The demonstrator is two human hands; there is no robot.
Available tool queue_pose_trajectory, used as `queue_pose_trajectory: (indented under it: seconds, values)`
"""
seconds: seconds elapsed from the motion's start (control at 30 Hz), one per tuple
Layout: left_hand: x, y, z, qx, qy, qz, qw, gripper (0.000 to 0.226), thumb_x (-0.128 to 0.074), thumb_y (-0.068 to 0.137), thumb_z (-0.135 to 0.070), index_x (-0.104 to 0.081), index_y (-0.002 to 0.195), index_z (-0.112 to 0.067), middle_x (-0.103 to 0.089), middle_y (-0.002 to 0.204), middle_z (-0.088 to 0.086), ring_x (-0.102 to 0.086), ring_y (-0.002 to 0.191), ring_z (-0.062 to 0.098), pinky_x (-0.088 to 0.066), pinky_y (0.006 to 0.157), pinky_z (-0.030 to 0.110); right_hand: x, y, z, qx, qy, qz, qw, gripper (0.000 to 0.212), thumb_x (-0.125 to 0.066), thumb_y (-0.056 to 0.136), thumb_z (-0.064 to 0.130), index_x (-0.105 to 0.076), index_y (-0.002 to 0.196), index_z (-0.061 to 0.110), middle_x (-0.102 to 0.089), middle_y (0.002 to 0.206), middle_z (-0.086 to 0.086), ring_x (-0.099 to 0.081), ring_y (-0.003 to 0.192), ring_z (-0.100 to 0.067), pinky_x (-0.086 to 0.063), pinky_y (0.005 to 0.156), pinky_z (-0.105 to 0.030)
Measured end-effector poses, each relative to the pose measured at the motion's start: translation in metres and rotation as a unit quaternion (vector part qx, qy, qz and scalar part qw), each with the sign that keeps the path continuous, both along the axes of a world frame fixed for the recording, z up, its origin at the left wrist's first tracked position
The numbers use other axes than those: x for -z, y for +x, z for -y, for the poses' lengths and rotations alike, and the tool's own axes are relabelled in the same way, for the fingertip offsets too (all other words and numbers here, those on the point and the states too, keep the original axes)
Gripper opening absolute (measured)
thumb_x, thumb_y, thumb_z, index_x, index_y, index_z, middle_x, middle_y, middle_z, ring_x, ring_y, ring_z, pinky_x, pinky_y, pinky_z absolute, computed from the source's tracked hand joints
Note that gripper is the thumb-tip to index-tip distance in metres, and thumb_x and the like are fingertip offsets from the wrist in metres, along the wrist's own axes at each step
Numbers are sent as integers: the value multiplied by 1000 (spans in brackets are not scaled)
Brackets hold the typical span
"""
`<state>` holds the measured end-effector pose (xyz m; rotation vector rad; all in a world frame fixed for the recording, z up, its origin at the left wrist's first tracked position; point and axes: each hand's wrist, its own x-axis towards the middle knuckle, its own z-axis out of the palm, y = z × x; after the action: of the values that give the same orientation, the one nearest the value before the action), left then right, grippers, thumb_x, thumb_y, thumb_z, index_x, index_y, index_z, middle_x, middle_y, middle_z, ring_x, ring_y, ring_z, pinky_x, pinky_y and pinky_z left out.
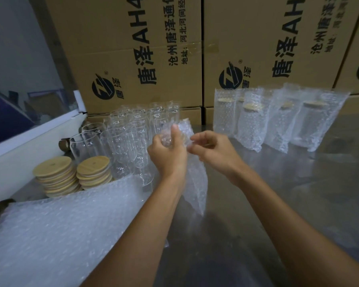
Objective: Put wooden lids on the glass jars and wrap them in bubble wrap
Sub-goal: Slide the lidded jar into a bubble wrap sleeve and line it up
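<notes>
Bubble-wrap sleeve (192,172), held above the bench's middle: my left hand (167,154) grips its top, my right hand (212,149) pinches the mouth edge; I should spread it wide before fetching a glass jar (81,143) and wooden lid (92,165) from the left edge.

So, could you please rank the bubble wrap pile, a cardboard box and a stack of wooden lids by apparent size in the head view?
1. cardboard box
2. bubble wrap pile, though its nearness to the camera inflates it
3. stack of wooden lids

Head cam – looks fwd and down, close over table (298,204), facing boxes (133,48).
</notes>
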<state>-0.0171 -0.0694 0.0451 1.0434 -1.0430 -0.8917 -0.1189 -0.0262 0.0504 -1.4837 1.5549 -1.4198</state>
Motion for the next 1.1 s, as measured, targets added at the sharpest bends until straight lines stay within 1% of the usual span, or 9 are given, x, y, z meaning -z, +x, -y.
queue_pose_trajectory:
  seconds: [0.17,0.3,0.4,0.47,0.63,0.73,0.83,0.97,1.1]
  values:
    - [-1,-3,-10,47,30,-27,998,42,-49,97,-57,-48,123,-24,-54,126,1,-56,112,19,-47,91,37,5,0,5,-39,14,-31,999,65,-81,84,30,-52,141,20,-59,134,-2,-58,122,-15,-50,104,-34]
    - [0,-4,-20,50,4,-54,997,13,-52,101,-23,-51,113,-23,-59,100,-8,-60,90,9,-42,71,24,14,-4,7,-27,-8,20,999,71,-89,74,27,-50,132,16,-68,116,7,-69,98,0,-56,85,-19]
    - [6,-4,-22,51,1,-24,998,22,-58,95,-10,-50,108,-26,-62,100,-3,-62,85,8,-43,69,20,20,-11,9,-35,-27,96,994,65,-90,74,23,-54,128,14,-73,112,3,-71,96,-2,-54,75,-13]
    - [8,-3,-23,57,13,-13,998,21,-61,94,-17,-51,109,-26,-62,106,-1,-61,89,7,-43,72,21,21,-15,9,-39,-35,112,992,60,-89,75,23,-58,126,15,-75,111,3,-72,99,-5,-54,77,-15]
    - [14,-1,-24,124,73,-26,989,47,-63,86,-45,-49,125,-23,-59,129,4,-57,116,20,-42,106,44,21,-20,7,-110,-40,130,985,50,-84,81,24,-64,125,14,-73,118,-2,-69,112,-16,-51,102,-38]
    - [13,-1,-23,150,82,-65,983,45,-62,93,-38,-55,129,-11,-64,124,6,-61,113,21,-46,105,46,16,-21,5,-148,-46,165,974,44,-81,82,27,-68,119,7,-74,117,-12,-70,111,-26,-53,100,-39]
    - [12,-2,-22,148,52,-78,985,20,-61,97,-25,-63,98,-6,-64,94,8,-61,89,21,-50,87,45,12,-23,5,-129,-62,168,975,25,-76,88,19,-73,105,2,-75,108,-18,-73,99,-26,-59,86,-29]
    - [7,-2,-20,128,24,-70,989,17,-63,94,-17,-56,84,-5,-47,80,9,-41,75,20,-33,69,35,9,-25,6,-85,-83,144,982,17,-75,89,13,-75,100,-1,-76,99,-17,-72,87,-20,-57,81,-27]
    - [7,0,-18,105,-15,-59,993,20,-64,94,-12,-58,78,-1,-53,73,6,-48,71,16,-39,67,31,5,-26,6,-71,-105,126,984,8,-75,88,9,-77,91,3,-77,89,-13,-72,81,-17,-58,77,-25]
